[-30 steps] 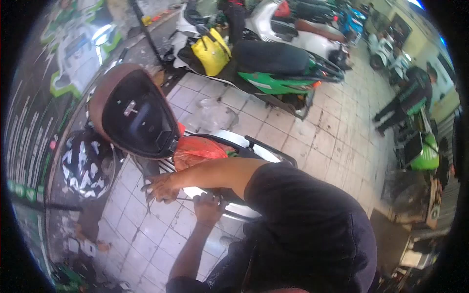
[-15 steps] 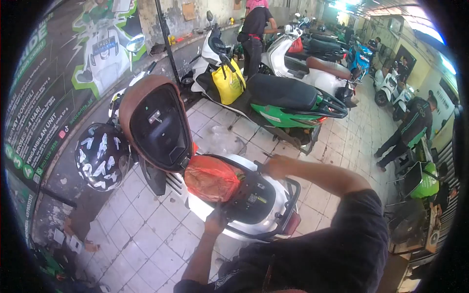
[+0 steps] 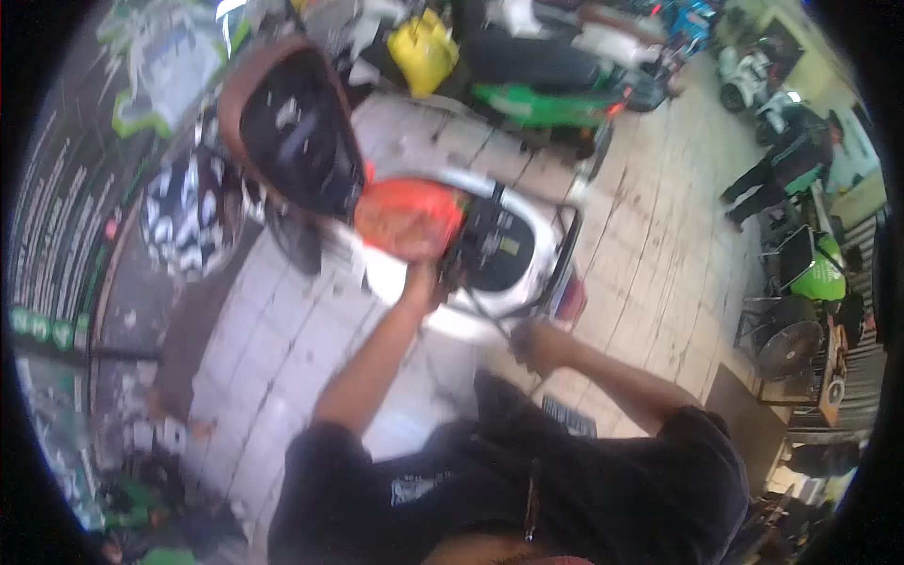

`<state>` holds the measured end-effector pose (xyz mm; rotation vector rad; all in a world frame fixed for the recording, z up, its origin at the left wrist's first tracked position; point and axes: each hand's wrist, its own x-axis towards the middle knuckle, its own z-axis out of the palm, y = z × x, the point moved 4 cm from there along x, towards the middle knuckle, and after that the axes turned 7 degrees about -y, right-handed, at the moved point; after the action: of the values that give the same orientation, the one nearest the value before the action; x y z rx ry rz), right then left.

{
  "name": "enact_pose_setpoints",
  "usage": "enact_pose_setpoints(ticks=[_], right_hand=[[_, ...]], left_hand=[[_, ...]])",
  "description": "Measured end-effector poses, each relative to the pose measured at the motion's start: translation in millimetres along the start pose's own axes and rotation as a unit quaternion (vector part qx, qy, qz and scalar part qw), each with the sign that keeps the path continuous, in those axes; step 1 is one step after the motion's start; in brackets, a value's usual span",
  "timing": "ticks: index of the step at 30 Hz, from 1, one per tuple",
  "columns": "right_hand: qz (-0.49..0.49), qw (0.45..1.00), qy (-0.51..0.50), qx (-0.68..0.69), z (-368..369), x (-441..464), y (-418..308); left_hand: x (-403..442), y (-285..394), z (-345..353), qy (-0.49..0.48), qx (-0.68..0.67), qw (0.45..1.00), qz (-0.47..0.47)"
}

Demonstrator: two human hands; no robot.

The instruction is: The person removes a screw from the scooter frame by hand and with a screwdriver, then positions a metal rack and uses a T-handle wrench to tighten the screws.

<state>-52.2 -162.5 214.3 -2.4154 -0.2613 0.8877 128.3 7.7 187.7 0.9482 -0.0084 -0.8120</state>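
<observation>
A white scooter [image 3: 384,278] stands in front of me with its brown-rimmed seat [image 3: 299,132] tipped up. An orange-red plastic bag [image 3: 407,218] sits in the space under the seat, in front of a black rear panel [image 3: 504,247]. My left hand [image 3: 426,287] is at the near edge of that space, close to the bag; its fingers are blurred and partly hidden. Beside the scooter's near rear side, my right hand [image 3: 544,347] is curled closed, near the black grab rail [image 3: 568,240] and red tail light [image 3: 570,301]. Blur hides what it holds.
A black-and-white helmet [image 3: 191,212] hangs by the raised seat. Beyond the tiled floor [image 3: 631,245] stands a green scooter [image 3: 541,108] with a yellow bag [image 3: 422,55]. At the right, a person [image 3: 786,155] bends near a fan [image 3: 789,350] and a wooden table [image 3: 800,388].
My right hand has come from the scooter's far side to its near rear side. My left hand stays at the near edge. The view has tilted down.
</observation>
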Motion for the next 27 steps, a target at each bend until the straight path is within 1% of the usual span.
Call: enact_pose_setpoints(ticks=[1, 3, 4, 5, 6, 7, 8, 9, 10, 11, 12, 13, 14, 15, 16, 17, 18, 19, 20, 21, 22, 23, 24, 25, 26, 27], right_hand=[[-0.001, 0.997, 0.0, 0.072, 6, -2, -18], [-0.06, 0.994, 0.059, 0.064, 16, 3, -54], [-0.078, 0.992, 0.07, 0.073, 28, 10, -65], [-0.08, 0.985, 0.038, 0.146, 45, 24, -73], [-0.036, 0.98, 0.005, 0.195, 31, 15, -109], [-0.078, 0.982, 0.032, 0.172, 47, 32, -123], [-0.082, 0.946, 0.012, 0.313, 74, 56, -130], [-0.161, 0.949, 0.045, 0.266, 80, 68, -147], [-0.192, 0.934, 0.086, 0.287, 82, 71, -160], [-0.163, 0.94, 0.058, 0.295, 83, 77, -170], [-0.19, 0.952, 0.021, 0.239, 85, 84, -171], [-0.217, 0.96, -0.015, 0.179, 85, 91, -171], [-0.255, 0.96, -0.078, 0.084, 62, 82, -170], [-0.289, 0.947, -0.141, -0.015, 32, 72, -159], [-0.225, 0.944, -0.237, 0.048, 10, 81, -133], [-0.155, 0.926, -0.328, 0.106, -14, 90, -107], [-0.141, 0.946, -0.258, 0.135, -55, 97, -84], [-0.127, 0.96, -0.187, 0.163, -93, 107, -72], [-0.132, 0.962, -0.192, 0.142, -113, 121, -79], [-0.165, 0.977, -0.04, 0.128, -142, 139, -86], [-0.2, 0.967, 0.112, 0.113, -168, 154, -94], [-0.295, 0.948, 0.082, 0.087, -173, 178, -109], [-0.387, 0.919, 0.049, 0.064, -164, 212, -123], [-0.49, 0.848, 0.166, -0.116, -136, 272, -121], [-0.396, 0.911, 0.074, -0.085, -144, 239, -178], [-0.476, 0.874, -0.039, -0.085, -118, 262, -196]], left_hand=[[0, -2, 5, 0.021, -0.125, 0.992, -0.014], [13, -12, -10, 0.064, -0.085, 0.983, -0.146], [19, -11, -20, 0.114, 0.007, 0.984, -0.134], [21, -12, -26, 0.158, 0.1, 0.975, -0.121], [13, 0, -14, 0.202, 0.263, 0.937, -0.106], [13, 4, -12, 0.192, 0.386, 0.895, -0.115], [16, 10, -16, 0.181, 0.473, 0.858, -0.091], [17, 14, -17, 0.169, 0.555, 0.812, -0.065], [13, 17, -19, 0.174, 0.555, 0.811, -0.064], [12, 22, -17, 0.142, 0.62, 0.771, -0.017], [9, 32, -11, 0.109, 0.681, 0.723, 0.03], [11, 32, -14, 0.074, 0.695, 0.715, 0.011], [13, 31, -18, 0.058, 0.717, 0.694, 0.027], [15, 28, -22, 0.044, 0.736, 0.674, 0.041], [11, 29, -23, 0.041, 0.735, 0.674, 0.055], [7, 28, -26, 0.041, 0.734, 0.674, 0.069], [10, 22, -35, 0.047, 0.772, 0.616, 0.151], [-10, 43, -13, 0.024, 0.762, 0.643, 0.075], [-14, 50, -5, 0.017, 0.8, 0.597, 0.052], [-14, 53, 0, 0.01, 0.835, 0.549, 0.028], [-7, 42, -11, 0.026, 0.842, 0.532, 0.08], [1, 32, -22, 0.042, 0.848, 0.512, 0.129], [3, 35, -17, 0.025, 0.842, 0.538, 0.028], [-2, 42, -5, 0.004, 0.825, 0.56, -0.076], [-13, 54, 9, 0.024, 0.807, 0.586, -0.065], [-21, 58, 17, 0.043, 0.788, 0.612, -0.055]])
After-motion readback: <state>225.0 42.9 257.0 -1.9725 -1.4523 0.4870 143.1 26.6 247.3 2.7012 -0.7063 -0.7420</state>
